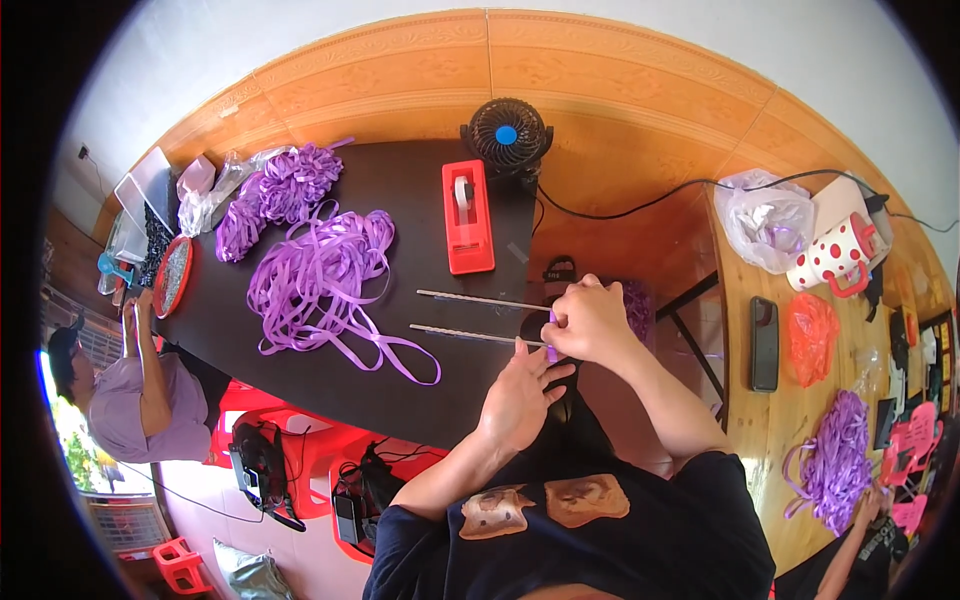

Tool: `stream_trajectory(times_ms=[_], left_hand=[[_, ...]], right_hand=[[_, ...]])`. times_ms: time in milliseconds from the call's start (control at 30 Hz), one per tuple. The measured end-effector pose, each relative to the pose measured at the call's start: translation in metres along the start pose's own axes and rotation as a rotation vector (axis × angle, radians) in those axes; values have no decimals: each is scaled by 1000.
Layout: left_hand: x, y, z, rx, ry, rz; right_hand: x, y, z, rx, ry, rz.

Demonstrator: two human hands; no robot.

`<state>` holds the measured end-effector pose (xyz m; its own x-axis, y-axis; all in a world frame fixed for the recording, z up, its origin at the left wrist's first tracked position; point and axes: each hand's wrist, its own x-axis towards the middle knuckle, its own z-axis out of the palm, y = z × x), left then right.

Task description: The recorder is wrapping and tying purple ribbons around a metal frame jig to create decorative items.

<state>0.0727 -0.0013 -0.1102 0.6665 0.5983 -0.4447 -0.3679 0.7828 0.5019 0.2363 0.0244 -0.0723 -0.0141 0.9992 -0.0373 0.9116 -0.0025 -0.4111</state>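
Note:
Two thin pale sticks (465, 332) lie roughly parallel near the dark table's right edge. A short stretch of purple ribbon (552, 345) runs across their right ends. My right hand (595, 318) is closed in a pinch on this ribbon, beside the upper stick's end. Just below, my left hand (515, 398) is open with fingers spread, its thumb tip at the lower stick. Whether that thumb presses the stick, I cannot tell. Left of the sticks, a loose heap of purple ribbon (320, 280) trails a loop toward them.
Beyond the sticks stand a red tape dispenser (468, 220) and a black fan (508, 135). More bundled ribbon (290, 185) lies at the back left. A person (150, 400) sits at far left by a red-rimmed tray (174, 275). The right-hand wooden table holds a phone (764, 345) and dotted tumbler (830, 255).

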Motion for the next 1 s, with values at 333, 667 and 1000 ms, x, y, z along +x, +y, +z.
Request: stream_trajectory(times_ms=[333,667,1000], left_hand=[[-1,0,1,-12,-41,1],[0,0,-1,-18,-74,6],[-2,3,3,31,-57,4]], right_hand=[[-21,-12,29,-239,519,6],[-35,32,60,691,396,-28],[-24,59,75,1386,-41,70]])
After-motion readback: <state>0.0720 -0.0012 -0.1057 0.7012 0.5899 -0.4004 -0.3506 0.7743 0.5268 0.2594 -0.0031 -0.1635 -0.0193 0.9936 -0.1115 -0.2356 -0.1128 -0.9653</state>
